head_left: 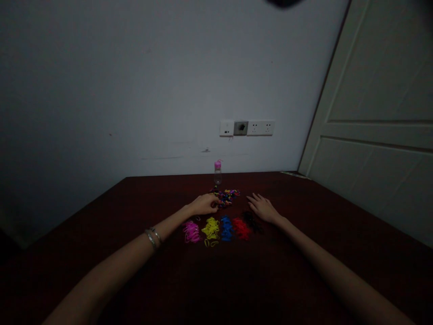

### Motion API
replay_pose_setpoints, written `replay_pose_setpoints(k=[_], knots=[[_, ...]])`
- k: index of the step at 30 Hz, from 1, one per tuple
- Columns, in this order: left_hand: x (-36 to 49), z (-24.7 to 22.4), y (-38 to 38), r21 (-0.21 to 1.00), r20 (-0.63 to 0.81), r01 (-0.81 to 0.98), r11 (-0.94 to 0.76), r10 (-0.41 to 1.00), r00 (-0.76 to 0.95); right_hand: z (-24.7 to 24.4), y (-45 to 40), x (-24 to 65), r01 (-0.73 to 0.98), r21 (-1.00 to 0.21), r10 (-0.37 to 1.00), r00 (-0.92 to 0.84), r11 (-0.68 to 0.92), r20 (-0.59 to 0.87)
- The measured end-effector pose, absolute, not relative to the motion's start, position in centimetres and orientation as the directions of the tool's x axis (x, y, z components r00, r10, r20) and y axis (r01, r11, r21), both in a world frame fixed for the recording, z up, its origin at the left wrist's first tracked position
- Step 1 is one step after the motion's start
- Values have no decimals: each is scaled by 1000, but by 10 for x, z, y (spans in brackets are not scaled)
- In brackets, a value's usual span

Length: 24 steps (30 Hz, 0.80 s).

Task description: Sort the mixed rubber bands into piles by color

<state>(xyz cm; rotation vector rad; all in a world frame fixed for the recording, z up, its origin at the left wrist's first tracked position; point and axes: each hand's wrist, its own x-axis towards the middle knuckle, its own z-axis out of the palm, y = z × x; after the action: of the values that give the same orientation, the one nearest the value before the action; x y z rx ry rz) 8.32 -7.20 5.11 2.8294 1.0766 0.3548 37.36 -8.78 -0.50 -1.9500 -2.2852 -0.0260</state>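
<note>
Pink-capped clear bottle [218, 176] on counter [142, 289], your left hand [203, 204] at mixed-color rubber bands [229, 196], fingers curled, pinch unclear, your right hand [263, 208] spread beside black bands [251, 220]

dark-red table [297, 194] | scuffed pale wall [152, 90] | wall sockets [260, 128] | panelled door [379, 99] at right

mixed bands [227, 197] | heap on tbl [216, 280] | pink/yel/blu/red/blk piles [226, 228] | row, nearer

In dim light, I see a scuffed pale wall [162, 81] with a socket panel [260, 128] above the dark reddish counter's [135, 198] far edge; a panelled door [375, 108] stands beyond its right edge.
</note>
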Motion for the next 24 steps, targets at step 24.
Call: replay_pose_setpoints(k=[24], knots=[[93, 64, -65, 266, 185, 615, -742, 666, 723, -4, -88, 371, 984, -74, 978, -154, 165, 138]])
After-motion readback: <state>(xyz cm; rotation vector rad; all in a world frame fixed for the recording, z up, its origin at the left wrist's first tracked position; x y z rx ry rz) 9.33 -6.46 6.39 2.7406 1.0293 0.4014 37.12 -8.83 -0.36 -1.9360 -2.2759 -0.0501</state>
